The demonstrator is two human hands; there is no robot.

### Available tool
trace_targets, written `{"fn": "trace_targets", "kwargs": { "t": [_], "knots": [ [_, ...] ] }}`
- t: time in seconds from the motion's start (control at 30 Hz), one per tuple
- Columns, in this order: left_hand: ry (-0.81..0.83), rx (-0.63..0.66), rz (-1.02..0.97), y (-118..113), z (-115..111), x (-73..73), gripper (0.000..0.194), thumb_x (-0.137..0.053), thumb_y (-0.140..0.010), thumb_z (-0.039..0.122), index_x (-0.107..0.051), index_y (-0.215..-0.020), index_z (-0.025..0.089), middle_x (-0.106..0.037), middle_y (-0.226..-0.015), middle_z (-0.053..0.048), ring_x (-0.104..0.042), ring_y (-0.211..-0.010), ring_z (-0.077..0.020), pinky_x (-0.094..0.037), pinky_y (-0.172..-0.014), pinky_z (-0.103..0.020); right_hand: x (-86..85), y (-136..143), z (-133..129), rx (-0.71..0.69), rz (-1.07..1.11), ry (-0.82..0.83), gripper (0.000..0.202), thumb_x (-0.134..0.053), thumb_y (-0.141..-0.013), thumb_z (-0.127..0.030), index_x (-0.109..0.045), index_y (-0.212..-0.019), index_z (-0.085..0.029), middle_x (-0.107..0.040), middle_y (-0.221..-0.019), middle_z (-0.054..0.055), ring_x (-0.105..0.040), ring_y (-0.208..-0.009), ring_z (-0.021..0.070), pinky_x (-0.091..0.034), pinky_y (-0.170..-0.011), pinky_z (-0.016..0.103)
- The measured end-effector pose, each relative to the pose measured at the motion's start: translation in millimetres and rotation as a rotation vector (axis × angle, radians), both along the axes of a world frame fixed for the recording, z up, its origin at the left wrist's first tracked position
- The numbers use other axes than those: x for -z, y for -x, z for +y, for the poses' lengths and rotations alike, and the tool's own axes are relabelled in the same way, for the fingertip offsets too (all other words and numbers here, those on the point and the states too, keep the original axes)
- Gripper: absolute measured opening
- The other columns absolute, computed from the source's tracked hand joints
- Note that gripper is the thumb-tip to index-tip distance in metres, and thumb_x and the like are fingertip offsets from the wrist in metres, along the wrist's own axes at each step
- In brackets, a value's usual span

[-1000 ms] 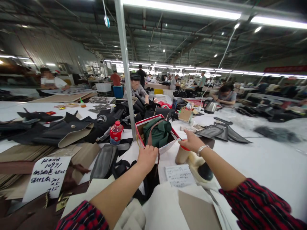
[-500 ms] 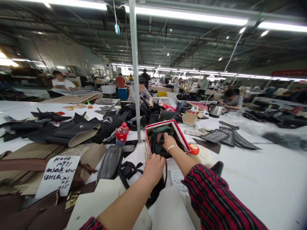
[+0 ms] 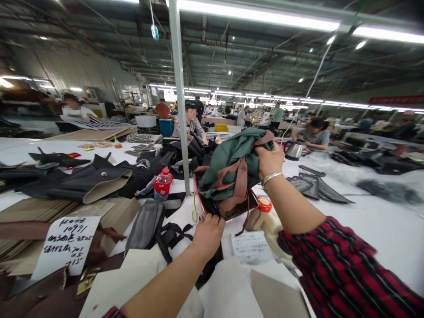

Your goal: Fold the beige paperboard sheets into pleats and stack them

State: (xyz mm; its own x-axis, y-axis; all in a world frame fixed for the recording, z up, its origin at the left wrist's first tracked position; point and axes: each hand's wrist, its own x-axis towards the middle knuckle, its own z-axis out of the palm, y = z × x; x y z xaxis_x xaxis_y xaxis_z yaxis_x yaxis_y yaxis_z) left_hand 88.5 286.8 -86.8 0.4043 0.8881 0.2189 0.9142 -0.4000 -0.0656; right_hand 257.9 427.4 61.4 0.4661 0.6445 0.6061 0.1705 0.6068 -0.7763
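Note:
My right hand (image 3: 270, 160) is closed on a bundle of green cloth with brown straps (image 3: 225, 154), held up above an open red-edged box (image 3: 243, 213). The bundle covers most of the box's opening, and one thin brown strap hangs over its near side. At the box's near left corner rests my left hand (image 3: 208, 236), its fingers curled over the edge. Yellow-handled scissors (image 3: 195, 213) lie just left of the box. A handwritten sheet (image 3: 251, 247) lies in front of it.
A red-capped bottle (image 3: 163, 185) stands by a metal post (image 3: 180, 110). Black bag pieces (image 3: 89, 179) and stacked brown panels (image 3: 23, 221) cover the left side. An orange-lidded container (image 3: 264, 204) sits right of the box. A kettle (image 3: 293, 151) and co-workers are farther back.
My right hand has lifted the green cloth up out of the box, moving up and to the right. My left hand stays at the box's near edge. The view has shifted slightly.

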Motion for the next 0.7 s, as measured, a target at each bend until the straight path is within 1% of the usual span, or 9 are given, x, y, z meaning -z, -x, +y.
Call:
{"fn": "trace_targets", "kwargs": {
  "t": [0.07, 0.13, 0.2, 0.27, 0.33, 0.4, 0.5, 0.6, 0.7],
  "knots": [
    [-0.001, 0.001, 0.014, 0, 1, -0.5, 0.017, -0.039, -0.085, 0.014, -0.053, -0.095, 0.018, -0.054, -0.091, -0.007, -0.046, -0.091, -0.0224, -0.043, -0.067, -0.032, -14.9, -3, -1, -0.055, 0.196, -0.044, 0.02, -0.059, -0.058, -0.021, -0.056, -0.077, -0.015, -0.056, -0.064, -0.005, -0.05, -0.058, 0.01, -0.045, -0.059, 0.025],
    [-0.015, 0.001, 0.011, 1, 2, -0.9, 0.016, -0.04, -0.085, 0.014, -0.052, -0.094, 0.019, -0.054, -0.091, -0.006, -0.047, -0.09, -0.022, -0.043, -0.067, -0.032, -32.9, -6, -4, -0.104, 0.333, -0.109, 0.016, -0.059, -0.057, -0.016, -0.054, -0.072, -0.016, -0.055, -0.06, -0.007, -0.05, -0.055, 0.0092, -0.046, -0.057, 0.024],
    [-0.027, -0.008, 0.002, 3, 3, -1.0, 0.015, -0.041, -0.084, 0.013, -0.052, -0.092, 0.019, -0.054, -0.089, -0.005, -0.047, -0.089, -0.0219, -0.043, -0.066, -0.031, -50.0, -10, -8, -0.161, 0.397, -0.183, 0.014, -0.058, -0.058, -0.012, -0.051, -0.07, -0.017, -0.054, -0.058, -0.007, -0.05, -0.054, 0.0088, -0.046, -0.055, 0.023],
    [-0.028, -0.017, -0.001, 3, 4, -1.1, 0.013, -0.043, -0.084, 0.013, -0.052, -0.091, 0.019, -0.054, -0.088, -0.005, -0.047, -0.087, -0.0217, -0.043, -0.065, -0.031, -61.7, -15, -13, -0.207, 0.428, -0.226, 0.013, -0.056, -0.06, -0.01, -0.048, -0.068, -0.018, -0.053, -0.058, -0.007, -0.051, -0.053, 0.0086, -0.046, -0.055, 0.023],
    [-0.026, -0.017, 0.004, 4, 4, -1.2, 0.013, -0.044, -0.083, 0.013, -0.052, -0.09, 0.019, -0.055, -0.087, -0.005, -0.048, -0.086, -0.0216, -0.043, -0.063, -0.031, -66.3, -19, -17, -0.216, 0.448, -0.236, 0.012, -0.056, -0.062, -0.011, -0.048, -0.067, -0.018, -0.053, -0.057, -0.007, -0.051, -0.053, 0.0087, -0.046, -0.055, 0.023],
    [-0.022, -0.015, 0.013, 5, 3, -1.3, 0.013, -0.044, -0.082, 0.012, -0.052, -0.09, 0.019, -0.055, -0.086, -0.005, -0.048, -0.085, -0.0215, -0.043, -0.062, -0.03, -66.1, -22, -22, -0.199, 0.454, -0.236, 0.012, -0.057, -0.062, -0.012, -0.048, -0.068, -0.017, -0.053, -0.057, -0.007, -0.052, -0.053, 0.009, -0.046, -0.055, 0.023],
    [-0.008, -0.016, 0.026, 6, -2, -0.4, 0.013, -0.044, -0.082, 0.012, -0.052, -0.09, 0.019, -0.055, -0.086, -0.005, -0.048, -0.085, -0.0211, -0.043, -0.06, -0.029, -65.2, -25, -29, -0.164, 0.423, -0.278, 0.018, -0.06, -0.059, -0.009, -0.053, -0.075, -0.014, -0.057, -0.063, -0.004, -0.054, -0.057, 0.0094, -0.046, -0.057, 0.024],
    [-0.001, -0.002, 0.043, 9, -6, 1.3, 0.014, -0.045, -0.083, 0.014, -0.052, -0.094, 0.019, -0.055, -0.087, -0.005, -0.049, -0.087, -0.0207, -0.044, -0.062, -0.029, -69.1, -29, -34, -0.097, 0.353, -0.367, 0.024, -0.062, -0.057, -0.007, -0.058, -0.081, -0.01, -0.06, -0.07, -0.001, -0.055, -0.063, 0.01, -0.047, -0.061, 0.025],
    [0.001, -0.005, 0.058, 11, -9, 3.0, 0.016, -0.046, -0.083, 0.014, -0.052, -0.097, 0.019, -0.055, -0.088, -0.005, -0.049, -0.087, -0.0202, -0.044, -0.063, -0.029, -73.4, -32, -38, -0.006, 0.263, -0.429, 0.03, -0.063, -0.056, -0.007, -0.06, -0.086, -0.01, -0.062, -0.076, 0.0, -0.056, -0.069, 0.0107, -0.048, -0.067, 0.026]
  ]
}}
